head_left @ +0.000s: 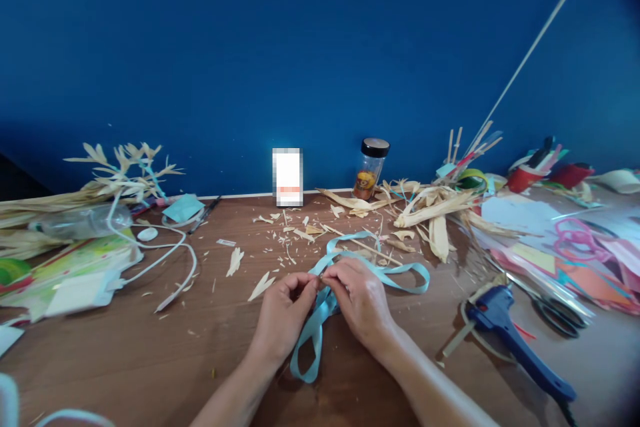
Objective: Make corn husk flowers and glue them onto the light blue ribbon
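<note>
Head camera: the left hand (pixel 284 315) and right hand (pixel 364 300), both bare, meet at the fingertips, thumb and forefinger of each pinched closed on one small piece (pixel 321 276), too hidden to identify. Beneath and behind them, flat, smooth blue ribbon (pixel 326 305) lies in at least two soft loops on the brown table (pixel 200 367). Farther out are many papery husk scraps (pixel 235 261), one clear jar (pixel 370 170) with one black lid (pixel 375 147), and, rightward, one blue plastic glue gun (pixel 520 340).

The hands (pixel 284 310) partly hide a pinched bit (pixel 321 276) (too small to tell).
</note>
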{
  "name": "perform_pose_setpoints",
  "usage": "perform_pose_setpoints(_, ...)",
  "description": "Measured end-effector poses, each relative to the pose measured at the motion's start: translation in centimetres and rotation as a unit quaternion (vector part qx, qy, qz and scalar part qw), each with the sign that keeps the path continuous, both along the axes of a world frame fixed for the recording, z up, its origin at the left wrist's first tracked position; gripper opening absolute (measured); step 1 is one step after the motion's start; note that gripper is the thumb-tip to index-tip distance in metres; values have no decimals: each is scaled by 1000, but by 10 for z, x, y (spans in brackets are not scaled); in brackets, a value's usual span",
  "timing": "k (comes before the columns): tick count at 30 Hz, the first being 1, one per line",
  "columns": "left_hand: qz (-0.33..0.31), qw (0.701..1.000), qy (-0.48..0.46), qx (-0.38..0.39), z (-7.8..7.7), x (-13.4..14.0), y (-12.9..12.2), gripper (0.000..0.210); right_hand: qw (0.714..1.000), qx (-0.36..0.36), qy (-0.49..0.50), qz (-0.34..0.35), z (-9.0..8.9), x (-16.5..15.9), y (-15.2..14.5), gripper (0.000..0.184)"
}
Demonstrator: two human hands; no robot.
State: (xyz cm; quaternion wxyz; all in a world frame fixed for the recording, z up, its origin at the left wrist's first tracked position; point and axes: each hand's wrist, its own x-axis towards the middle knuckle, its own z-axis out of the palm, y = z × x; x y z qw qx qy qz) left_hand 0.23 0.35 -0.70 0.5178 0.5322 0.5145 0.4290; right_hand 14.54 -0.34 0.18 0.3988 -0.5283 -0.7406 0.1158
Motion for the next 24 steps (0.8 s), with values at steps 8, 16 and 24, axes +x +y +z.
perform_pose_setpoints(8, 20, 1000, 5, -21, 0, 1, 0, 28, 1000, -9, -12, -4, 2, 2, 1, 18)
perform_pose_setpoints(16, 39, 999, -5, -26, -1, 0, 0, 30, 1000, 10, 11, -25, 2, 3, 0, 17)
perform_pose_setpoints(24, -2, 999, -26, -27, -3, -1, 3, 30, 997, 3, 47, -58, -1, 8, 4, 17)
